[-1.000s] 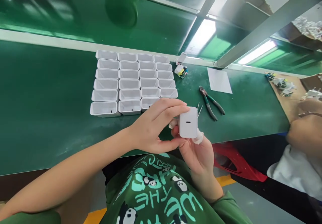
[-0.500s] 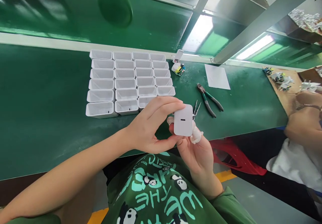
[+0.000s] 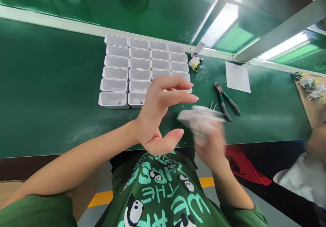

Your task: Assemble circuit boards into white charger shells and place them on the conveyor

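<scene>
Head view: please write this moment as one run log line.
left hand open, empty | right hand blurred, holds white charger casing | pliers on bench

To your left the bench point(image 3: 46, 94) lies bare; white shells point(image 3: 142, 67) block ahead, pliers point(image 3: 226, 101) lie to your right.

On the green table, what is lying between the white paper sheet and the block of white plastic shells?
In the head view, a small circuit board lies between the paper sheet and the white shells, near the far edge. The pliers lie nearer the person.

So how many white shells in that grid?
21 white shells visible: four columns on the green mat, six, six, four, five; the left hand may hide more.
</scene>
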